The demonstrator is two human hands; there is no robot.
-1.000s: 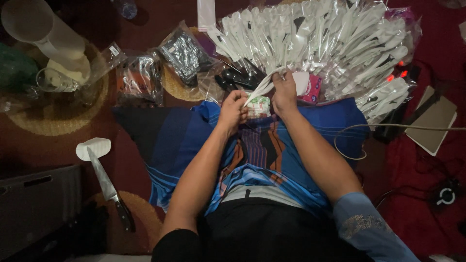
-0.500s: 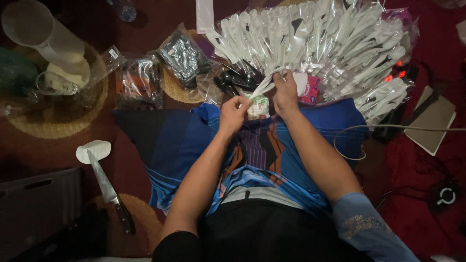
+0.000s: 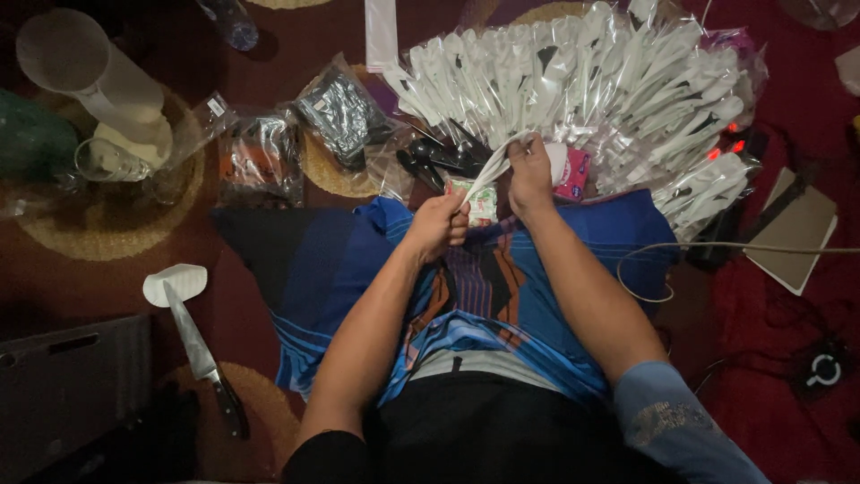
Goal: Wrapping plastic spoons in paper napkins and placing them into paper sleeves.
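A slim clear packet stretches between two hands above a blue patterned cloth on the lap. The left hand is fisted around its near end; the right hand pinches its far end, fingers together. Just beyond, many matching clear packets fan out. A small green-and-white packet lies between the hands, a pink one just right. Both forearms reach forward, elbows bent. Far left lies a knife.
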